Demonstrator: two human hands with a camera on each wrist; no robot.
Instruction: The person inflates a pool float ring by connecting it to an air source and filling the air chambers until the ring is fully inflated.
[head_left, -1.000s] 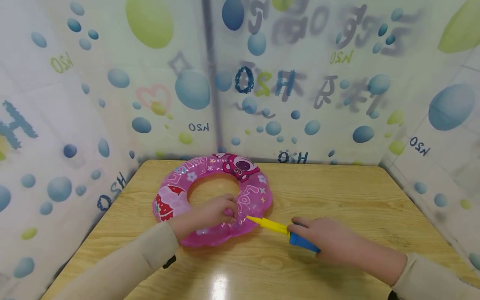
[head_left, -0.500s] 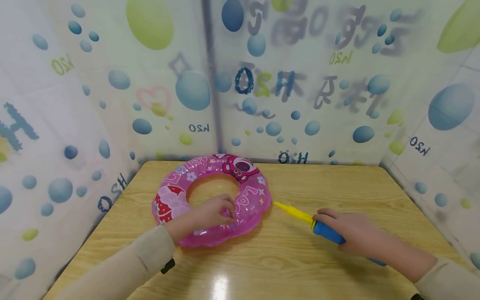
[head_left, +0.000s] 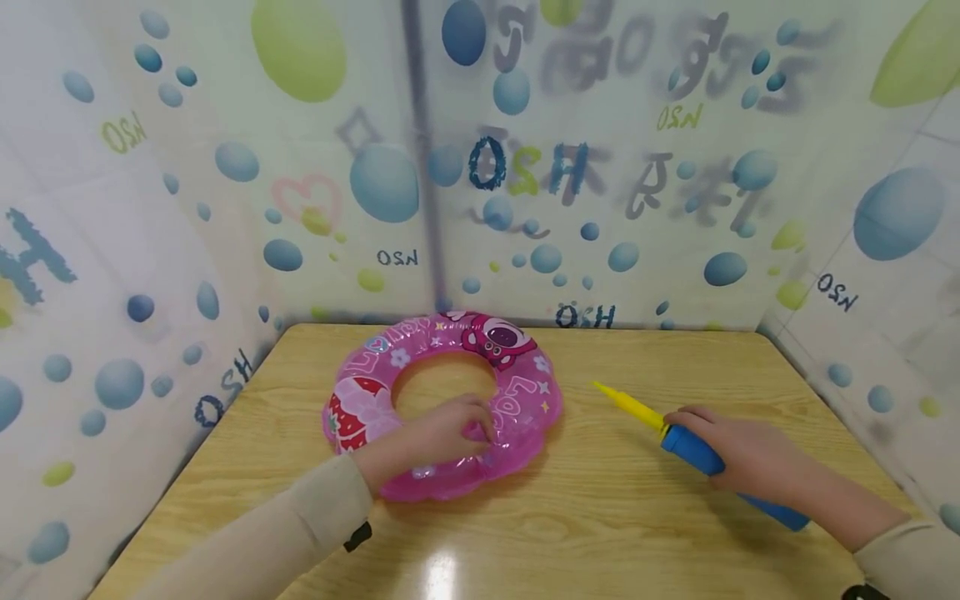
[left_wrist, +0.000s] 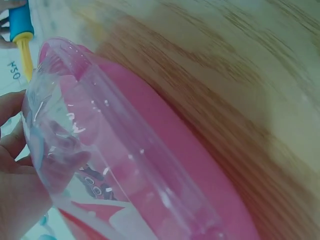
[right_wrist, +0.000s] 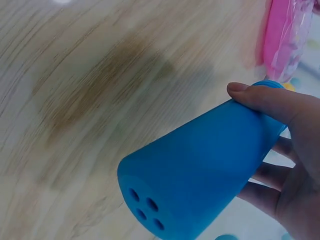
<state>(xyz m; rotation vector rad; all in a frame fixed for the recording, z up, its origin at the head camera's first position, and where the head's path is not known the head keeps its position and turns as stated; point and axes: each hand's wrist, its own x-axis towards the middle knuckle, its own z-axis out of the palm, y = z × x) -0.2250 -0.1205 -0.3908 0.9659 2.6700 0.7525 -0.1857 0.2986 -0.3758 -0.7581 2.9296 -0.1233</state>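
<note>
A pink inflatable swim ring [head_left: 525, 417] with strawberry and bear prints lies on the wooden table, left of centre. My left hand [head_left: 442, 429] reaches over its near side and pinches the ring with curled fingers; the exact spot under the fingertips is hidden. In the left wrist view, the clear, glossy wall of the swim ring [left_wrist: 115, 145] bulges beside the fingers. To the right, my right hand [head_left: 765, 454] grips a blue hand pump [head_left: 693, 450]. Its yellow nozzle [head_left: 630, 406] points toward the ring, apart from it. In the right wrist view, several holes dot the end of the hand pump [right_wrist: 200, 165].
The wooden table [head_left: 600, 533] ends at the patterned fabric wall [head_left: 615, 292] behind it. Similar printed sheets rise along the left and right sides.
The right hand has carried the pump away to the right, and its nozzle has left the ring's edge. My left hand and the swim ring have shifted slightly right.
</note>
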